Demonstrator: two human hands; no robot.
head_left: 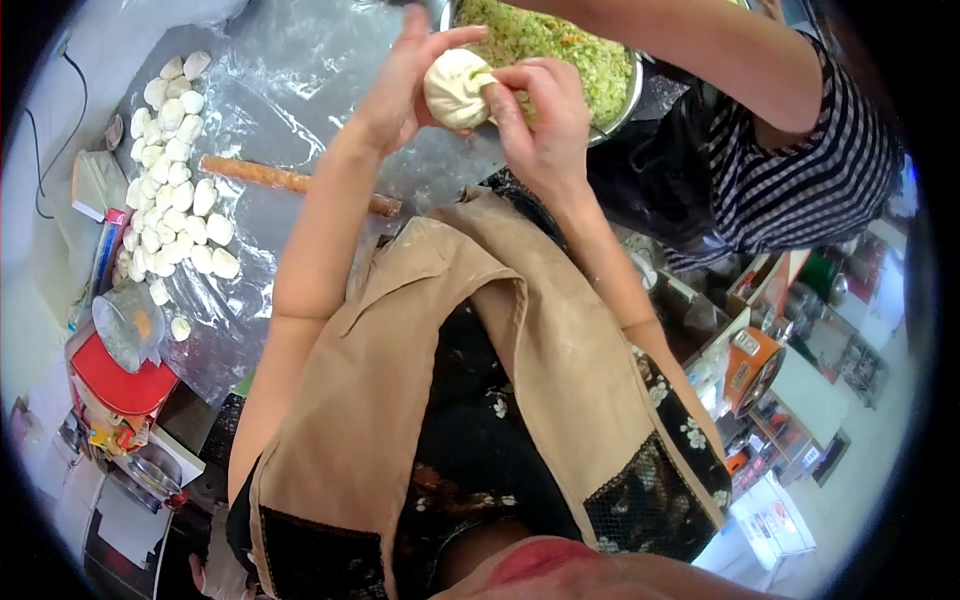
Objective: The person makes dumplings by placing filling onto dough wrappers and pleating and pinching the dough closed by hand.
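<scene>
A round white dough bun (456, 92) with gathered folds is held up between my two hands. My left hand (405, 88) cradles it from the left, with some fingers stretched out past it. On the other side, my right hand (545, 115) pinches the gathered dough at the bun's edge, where a bit of green filling shows. Just beyond my hands is a metal bowl (636, 92) of chopped green filling (540, 45) with orange bits. A wooden rolling pin (270, 176) lies on the floured table (280, 80) to the left, partly hidden behind my left forearm.
Many small dough pieces (170, 205) are heaped on the table's left side. Near them are a clear bowl (128, 325) and a red object (120, 378). Another person's bare arm (720, 60) reaches over the filling from the right, beside a checked garment (790, 170).
</scene>
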